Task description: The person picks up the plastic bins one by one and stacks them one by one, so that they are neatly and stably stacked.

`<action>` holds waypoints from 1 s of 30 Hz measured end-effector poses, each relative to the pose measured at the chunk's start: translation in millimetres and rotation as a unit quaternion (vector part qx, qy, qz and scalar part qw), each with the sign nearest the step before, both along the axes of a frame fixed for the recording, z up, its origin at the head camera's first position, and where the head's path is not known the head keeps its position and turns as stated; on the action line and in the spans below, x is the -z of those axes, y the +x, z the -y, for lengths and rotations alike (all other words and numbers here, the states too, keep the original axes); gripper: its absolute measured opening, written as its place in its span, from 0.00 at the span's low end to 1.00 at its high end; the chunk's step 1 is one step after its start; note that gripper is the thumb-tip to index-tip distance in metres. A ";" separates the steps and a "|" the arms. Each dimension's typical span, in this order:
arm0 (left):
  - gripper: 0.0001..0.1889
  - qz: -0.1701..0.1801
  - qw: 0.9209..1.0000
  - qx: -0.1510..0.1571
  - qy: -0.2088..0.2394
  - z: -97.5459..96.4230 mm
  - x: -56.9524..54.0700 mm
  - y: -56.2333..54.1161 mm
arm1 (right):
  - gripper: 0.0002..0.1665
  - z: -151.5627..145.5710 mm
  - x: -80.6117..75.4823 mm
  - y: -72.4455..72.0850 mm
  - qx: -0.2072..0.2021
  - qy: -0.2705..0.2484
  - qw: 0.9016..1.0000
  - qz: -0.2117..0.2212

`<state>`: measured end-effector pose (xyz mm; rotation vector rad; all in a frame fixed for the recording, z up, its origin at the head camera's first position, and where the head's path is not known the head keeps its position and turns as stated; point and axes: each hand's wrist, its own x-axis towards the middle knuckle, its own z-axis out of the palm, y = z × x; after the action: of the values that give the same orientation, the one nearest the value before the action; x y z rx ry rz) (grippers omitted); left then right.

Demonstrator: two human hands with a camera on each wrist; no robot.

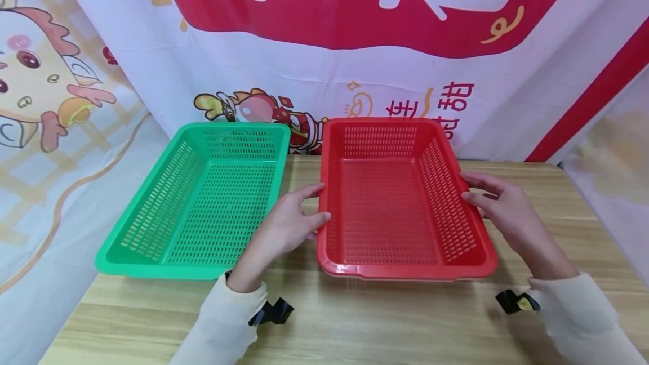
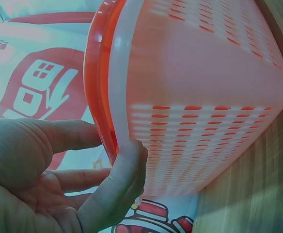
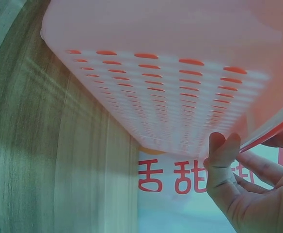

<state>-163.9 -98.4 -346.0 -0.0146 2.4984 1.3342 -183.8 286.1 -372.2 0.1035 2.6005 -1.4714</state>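
Two hands hold one red basket (image 1: pixel 390 213) just right of the frame's centre, the left hand (image 1: pixel 289 221) pinching its left rim and the right hand (image 1: pixel 507 207) its right, fingers and thumbs bent nearly closed on the edges. One pale basket (image 2: pixel 180 73) is nested around the red one, as both wrist views show. One green basket (image 1: pixel 162 270) sits left of centre on one wooden table (image 1: pixel 395 320).

I could pass along the worktop (image 1: pixel 395 320) this side of the red basket (image 1: pixel 389 213). Leftward, the green basket (image 1: pixel 223 213) blocks me; behind, the printed cloth (image 1: pixel 324 66).
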 end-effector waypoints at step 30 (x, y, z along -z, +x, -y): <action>0.38 0.002 1.000 0.002 0.010 0.3 2.9 -2.6 | 0.40 0.1 5.3 6.6 0.010 -0.007 1.000 0.000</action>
<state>-166.5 -98.6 -348.9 -0.0070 2.4797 1.3559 -177.3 286.0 -377.5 0.1294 2.5968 -1.4955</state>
